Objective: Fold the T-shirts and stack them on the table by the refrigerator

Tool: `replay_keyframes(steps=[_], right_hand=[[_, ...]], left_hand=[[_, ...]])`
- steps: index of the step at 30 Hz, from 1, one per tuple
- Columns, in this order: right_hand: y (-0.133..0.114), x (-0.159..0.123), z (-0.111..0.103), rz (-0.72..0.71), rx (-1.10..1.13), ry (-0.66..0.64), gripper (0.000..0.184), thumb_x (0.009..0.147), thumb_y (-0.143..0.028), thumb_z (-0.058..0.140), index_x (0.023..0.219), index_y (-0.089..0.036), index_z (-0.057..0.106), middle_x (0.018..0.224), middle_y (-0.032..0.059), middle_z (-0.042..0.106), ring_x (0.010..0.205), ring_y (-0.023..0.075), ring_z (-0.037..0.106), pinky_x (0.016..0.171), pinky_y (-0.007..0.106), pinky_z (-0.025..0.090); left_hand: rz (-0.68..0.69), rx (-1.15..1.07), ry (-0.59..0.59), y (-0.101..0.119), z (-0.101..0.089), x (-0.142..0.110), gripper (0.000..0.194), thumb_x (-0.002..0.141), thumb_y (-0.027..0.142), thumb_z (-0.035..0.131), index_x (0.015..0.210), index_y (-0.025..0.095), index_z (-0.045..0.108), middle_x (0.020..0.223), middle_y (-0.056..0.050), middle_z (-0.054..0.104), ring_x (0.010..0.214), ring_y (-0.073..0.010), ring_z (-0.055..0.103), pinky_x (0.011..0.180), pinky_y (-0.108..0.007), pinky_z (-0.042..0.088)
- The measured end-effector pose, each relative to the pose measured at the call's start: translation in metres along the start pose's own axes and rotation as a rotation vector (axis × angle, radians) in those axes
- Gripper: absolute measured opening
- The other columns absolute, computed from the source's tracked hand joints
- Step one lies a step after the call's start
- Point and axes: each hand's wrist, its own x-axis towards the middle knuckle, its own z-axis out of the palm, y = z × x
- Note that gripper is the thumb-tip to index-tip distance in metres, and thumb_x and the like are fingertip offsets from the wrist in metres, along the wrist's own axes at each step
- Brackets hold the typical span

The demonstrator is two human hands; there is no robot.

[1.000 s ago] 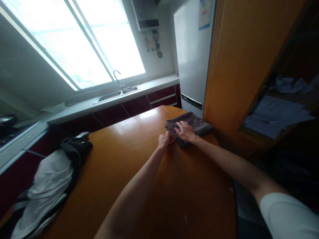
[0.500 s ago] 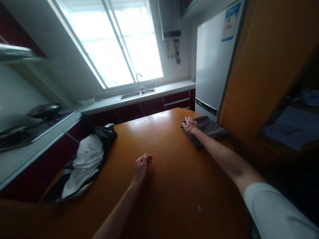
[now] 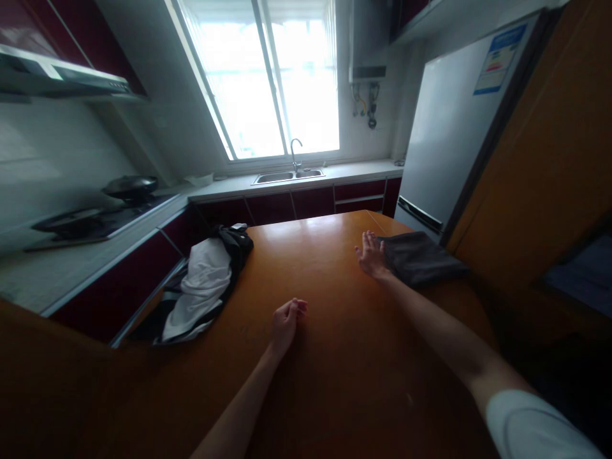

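Observation:
A folded dark grey cloth [image 3: 423, 258], perhaps a garment, lies flat at the right side of the wooden table [image 3: 329, 357]. Beside its left edge is my right hand [image 3: 372, 256], fingers stretched out and holding nothing; whether it touches the cloth or the tabletop I cannot tell. My left hand [image 3: 287, 320] rests over the middle of the table with its fingers curled in, and nothing shows in them. On the table's left side lies a heap of black and white clothing [image 3: 203, 274], away from both hands.
Beyond the table runs a counter [image 3: 354, 169] with a sink [image 3: 287, 176] under the window. At the left are a stove [image 3: 95, 223] and a lidded pan [image 3: 130, 187]. A silver fridge [image 3: 454, 121] stands at the back right.
My right hand has come off the dark cloth to its left side, and the cloth lies flatter. The whole view has swung to the left and levelled.

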Motion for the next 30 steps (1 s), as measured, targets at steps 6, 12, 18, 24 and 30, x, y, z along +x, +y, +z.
replay_keyframes(steps=[6, 12, 18, 24, 30], right_hand=[[-0.088, -0.11, 0.014, -0.135, 0.32, -0.161, 0.062, 0.101, -0.037, 0.036, 0.158, -0.015, 0.031, 0.168, 0.0134, 0.017, 0.156, 0.0237, 0.012, 0.123, 0.055, 0.009], [-0.102, -0.162, 0.012, -0.085, 0.261, -0.272, 0.062, 0.1, -0.035, 0.041, 0.157, -0.014, 0.035, 0.168, 0.016, 0.015, 0.156, 0.0282, 0.01, 0.122, 0.056, 0.007], [-0.098, -0.171, 0.015, -0.12, 0.109, -0.296, 0.061, 0.099, -0.037, 0.044, 0.153, -0.011, 0.042, 0.165, 0.0194, 0.026, 0.154, 0.0293, 0.017, 0.123, 0.05, 0.005], [-0.095, -0.168, 0.018, -0.156, 0.133, -0.244, 0.058, 0.096, -0.042, 0.047, 0.147, -0.015, 0.051, 0.161, 0.0169, 0.037, 0.15, 0.03, 0.028, 0.122, 0.05, 0.015], [-0.042, -0.105, -0.009, -0.032, 0.154, 0.051, 0.055, 0.098, -0.036, 0.041, 0.148, -0.016, 0.049, 0.154, 0.0132, 0.047, 0.142, 0.0251, 0.04, 0.116, 0.041, 0.03]], left_hand=[[0.196, 0.31, 0.05, -0.005, -0.016, 0.006, 0.041, 0.096, 0.04, 0.045, 0.119, 0.017, 0.07, 0.121, -0.012, 0.073, 0.116, -0.0251, 0.067, 0.104, -0.041, 0.051], [0.164, 0.845, -0.093, -0.005, -0.015, -0.004, 0.053, 0.099, 0.033, 0.046, 0.15, 0.02, 0.048, 0.16, -0.013, 0.039, 0.151, -0.0321, 0.028, 0.121, -0.063, 0.02], [0.144, 1.053, -0.282, -0.002, -0.011, -0.007, 0.052, 0.101, 0.042, 0.042, 0.15, 0.027, 0.048, 0.163, -0.007, 0.034, 0.152, -0.0303, 0.026, 0.122, -0.06, 0.019], [0.153, 1.05, -0.268, -0.003, -0.012, -0.004, 0.051, 0.101, 0.041, 0.043, 0.15, 0.027, 0.05, 0.162, -0.008, 0.036, 0.151, -0.0306, 0.029, 0.121, -0.059, 0.02], [0.156, 0.995, -0.252, -0.002, -0.012, -0.005, 0.05, 0.1, 0.04, 0.044, 0.147, 0.026, 0.053, 0.161, -0.01, 0.039, 0.15, -0.0319, 0.03, 0.12, -0.06, 0.02]])
